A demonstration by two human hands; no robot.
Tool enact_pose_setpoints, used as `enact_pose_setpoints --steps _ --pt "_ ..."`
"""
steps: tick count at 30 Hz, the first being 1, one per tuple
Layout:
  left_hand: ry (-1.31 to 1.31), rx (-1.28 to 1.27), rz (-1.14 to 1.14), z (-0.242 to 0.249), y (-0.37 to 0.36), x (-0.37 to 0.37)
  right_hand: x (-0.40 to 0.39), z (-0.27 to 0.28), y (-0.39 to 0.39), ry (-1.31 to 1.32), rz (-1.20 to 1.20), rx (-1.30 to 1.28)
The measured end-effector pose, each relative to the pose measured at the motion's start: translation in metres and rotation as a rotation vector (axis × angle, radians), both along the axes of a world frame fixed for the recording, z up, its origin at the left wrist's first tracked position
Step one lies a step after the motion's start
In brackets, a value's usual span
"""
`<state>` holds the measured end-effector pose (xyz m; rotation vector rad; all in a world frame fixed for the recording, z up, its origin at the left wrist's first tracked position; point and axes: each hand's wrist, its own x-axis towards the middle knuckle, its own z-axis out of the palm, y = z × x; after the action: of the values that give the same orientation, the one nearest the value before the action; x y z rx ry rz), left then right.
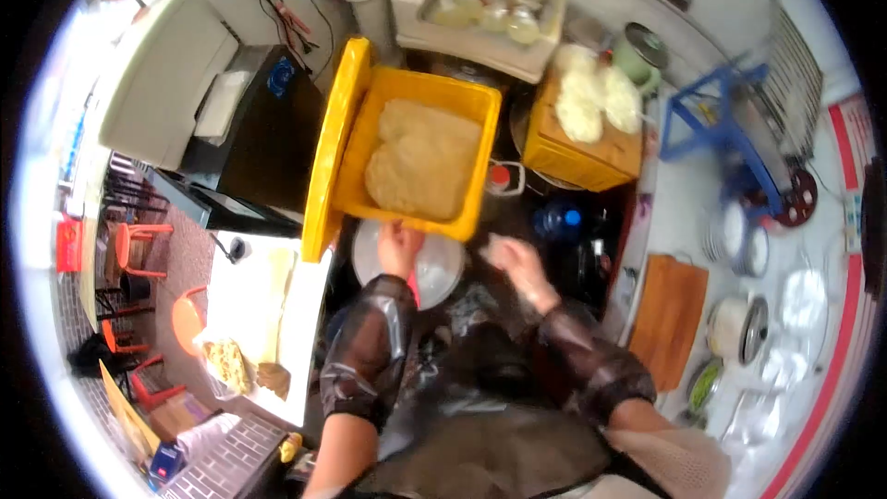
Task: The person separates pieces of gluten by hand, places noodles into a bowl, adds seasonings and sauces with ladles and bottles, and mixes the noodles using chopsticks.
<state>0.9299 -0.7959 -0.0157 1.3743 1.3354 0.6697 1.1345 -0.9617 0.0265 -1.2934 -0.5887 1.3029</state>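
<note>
My left hand (401, 249) is at the front rim of a yellow plastic bin (473, 224), its fingers curled. A thin pinkish-red strip (414, 288) shows just below this hand; whether I hold it cannot be made out. Inside the bin lies a large pale mass that looks like dough (420, 166). The bin's yellow lid (331, 157) stands open on the left. Below the left hand is a round whitish tub (439, 270). Off to the right of the tub, my right hand (522, 268) is in the air, its fingertips blurred by motion.
Pale bagged lumps (591, 97) sit on a wooden-topped yellow box (577, 166). Behind stands a white foam box (480, 48) with several bags. The right counter holds a brown cutting board (667, 323), a lidded pot (735, 328) and a blue stand (711, 120). A white table (249, 286) stands left.
</note>
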Motion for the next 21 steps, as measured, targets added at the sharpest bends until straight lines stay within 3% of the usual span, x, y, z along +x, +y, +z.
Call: enact_pose_setpoints --steps 1,2,3,4,5,6,8,10,11,12,13,15,17,18,19,20,21 --pt "0.284 0.269 -0.071 -0.017 0.016 0.011 -0.007 -0.018 0.048 0.179 0.002 -0.01" --pt "0.571 0.536 -0.157 -0.033 0.037 0.019 -0.012 -0.042 0.093 -0.066 0.157 -0.061" --pt "0.507 0.322 -0.279 -0.023 0.056 0.025 -0.024 -0.063 0.13 -0.223 0.183 0.01" --pt "0.517 0.296 -0.27 -0.046 0.076 0.032 -0.038 -0.15 0.162 -0.338 0.196 0.077" --pt "0.668 0.318 -0.256 -0.062 0.098 0.038 -0.043 -0.17 0.176 -0.738 0.282 0.124" --pt "0.822 0.334 -0.244 -0.078 0.114 0.041 -0.048 -0.19 0.19 -0.723 0.301 0.115" --pt "0.776 0.237 -0.204 -0.106 0.133 0.034 -0.06 -0.226 0.223 -1.094 0.397 0.073" --pt "0.872 0.314 -0.127 -0.127 0.147 0.026 -0.066 -0.248 0.254 -1.474 0.488 0.034" --pt "0.723 0.13 -0.054 -0.127 0.154 0.023 -0.066 -0.265 0.261 -1.566 0.519 0.02" --pt "0.729 0.11 -0.058 -0.13 0.15 0.02 -0.066 -0.283 0.268 -1.658 0.549 0.008" --pt "0.542 0.106 0.079 -0.13 0.141 0.016 -0.066 -0.321 0.265 -1.528 0.57 -0.146" --pt "0.365 0.173 0.226 -0.104 0.12 0.014 -0.058 -0.324 0.266 -1.403 0.594 -0.287" --pt "0.335 0.213 0.268 -0.073 0.085 0.01 -0.032 -0.243 0.277 -1.443 0.747 0.166" --pt "0.291 0.19 0.305 -0.065 0.067 0.008 -0.023 -0.194 0.288 -1.443 0.751 0.169" --pt "0.201 0.057 0.397 -0.06 0.049 0.009 -0.015 -0.145 0.299 -1.393 0.933 0.173" --pt "0.11 -0.078 0.487 -0.054 0.03 0.009 -0.01 -0.12 0.303 -1.332 1.114 0.175" --pt "0.092 -0.116 0.506 -0.047 0.014 0.008 -0.009 -0.138 0.297 -1.332 1.12 0.176"
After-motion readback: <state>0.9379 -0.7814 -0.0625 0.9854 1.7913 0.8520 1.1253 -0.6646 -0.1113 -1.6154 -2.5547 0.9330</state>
